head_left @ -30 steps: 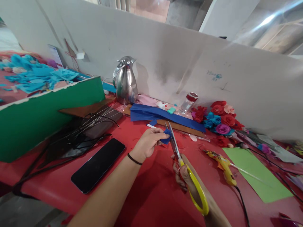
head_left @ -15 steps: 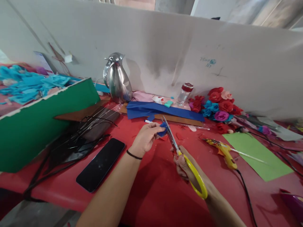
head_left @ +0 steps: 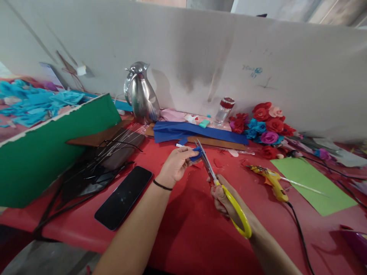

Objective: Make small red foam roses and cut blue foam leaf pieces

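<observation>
Between the thumb and fingers of my left hand is a small piece of blue crepe paper, partly hidden by the fingertips. My right hand is closed round the yellow handles of a pair of scissors. The blades point up and away, slightly parted, and lie at the right edge of the blue piece. Whether they bite into it I cannot tell. Just beyond the hands, long blue paper strips lie on a brown board.
A phone, a dark bag and a green box wall are at left. Behind stand a steel jug and a glass jar. Rightward lie paper flowers, a yellow glue gun and green paper.
The blue piece in my left hand is tilted a little differently against the blades. Both hands keep their holds, and the camera view has shifted slightly.
</observation>
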`<state>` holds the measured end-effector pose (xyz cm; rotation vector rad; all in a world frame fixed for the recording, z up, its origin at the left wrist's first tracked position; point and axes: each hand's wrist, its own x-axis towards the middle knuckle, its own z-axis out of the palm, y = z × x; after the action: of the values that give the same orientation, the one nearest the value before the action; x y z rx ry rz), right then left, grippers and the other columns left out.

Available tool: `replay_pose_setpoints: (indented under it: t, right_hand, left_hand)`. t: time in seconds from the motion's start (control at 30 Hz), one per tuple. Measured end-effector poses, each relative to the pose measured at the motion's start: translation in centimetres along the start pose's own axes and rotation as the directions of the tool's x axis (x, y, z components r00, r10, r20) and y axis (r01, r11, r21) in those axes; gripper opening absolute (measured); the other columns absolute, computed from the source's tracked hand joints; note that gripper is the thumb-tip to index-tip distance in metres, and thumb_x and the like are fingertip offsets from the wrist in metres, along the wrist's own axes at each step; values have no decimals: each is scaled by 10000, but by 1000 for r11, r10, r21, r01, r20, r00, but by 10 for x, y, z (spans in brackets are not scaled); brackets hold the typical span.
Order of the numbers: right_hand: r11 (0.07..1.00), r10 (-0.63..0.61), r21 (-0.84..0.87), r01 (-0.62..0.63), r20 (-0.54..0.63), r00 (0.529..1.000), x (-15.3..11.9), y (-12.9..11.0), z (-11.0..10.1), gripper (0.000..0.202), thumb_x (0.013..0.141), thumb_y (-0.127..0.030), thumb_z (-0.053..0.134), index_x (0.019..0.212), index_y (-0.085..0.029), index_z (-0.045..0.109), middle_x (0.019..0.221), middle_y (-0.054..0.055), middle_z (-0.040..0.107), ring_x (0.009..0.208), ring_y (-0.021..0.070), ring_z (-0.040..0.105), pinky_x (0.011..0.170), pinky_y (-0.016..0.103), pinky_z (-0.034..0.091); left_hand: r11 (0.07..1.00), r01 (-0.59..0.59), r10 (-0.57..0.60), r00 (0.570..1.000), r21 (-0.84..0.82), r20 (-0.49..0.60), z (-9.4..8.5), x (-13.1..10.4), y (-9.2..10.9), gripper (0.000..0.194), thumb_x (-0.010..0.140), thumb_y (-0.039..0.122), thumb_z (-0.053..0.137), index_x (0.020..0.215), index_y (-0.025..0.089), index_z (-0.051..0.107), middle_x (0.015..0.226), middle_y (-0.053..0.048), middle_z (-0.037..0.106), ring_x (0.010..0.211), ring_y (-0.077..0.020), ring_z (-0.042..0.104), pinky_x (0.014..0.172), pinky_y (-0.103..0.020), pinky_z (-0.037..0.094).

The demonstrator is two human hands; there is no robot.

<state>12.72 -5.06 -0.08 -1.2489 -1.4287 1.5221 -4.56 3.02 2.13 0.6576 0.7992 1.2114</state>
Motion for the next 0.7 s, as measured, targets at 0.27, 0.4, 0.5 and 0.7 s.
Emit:
replay_pose_setpoints:
  t: [0.27,0.4,0.5,0.7]
  right_hand:
    - [999,16,34,-16,-11,1000,-1,-1,4,590,752,-754,475,1011,-224,455,540,-114,307,362,31,200,333,168,194]
    - [999,24,33,-24,-2,1000,-2,-1,6,580,759,-756,461,994,-225,449,528,-123,279,348,32,199,326,161,192]
    - [999,35,26,-35,2,999,-3,-1,6,573,771,-755,440,997,-228,446,500,-133,253,336,34,183,321,157,188]
    - [999,41,23,-40,-7,999,-4,-4,8,558,774,-745,450,988,-230,448,567,-106,333,347,28,224,319,155,199]
  left_hand:
    - [999,10,-11,1000,-46,-20,1,1,-2,122,623,110,713,596,126,596,668,-26,658,715,-140,635,784,-318,529]
    - [999,-8,7,999,-53,-33,1,1,-2,132,619,118,725,595,125,595,669,-27,653,743,-154,641,785,-331,537]
    - [999,-16,14,999,-45,-39,1,0,-1,131,623,108,721,592,126,595,654,-17,644,725,-145,639,800,-335,534]
    - [999,-10,8,999,-39,-41,1,1,1,104,647,91,692,598,119,603,671,-23,658,724,-143,645,811,-334,528]
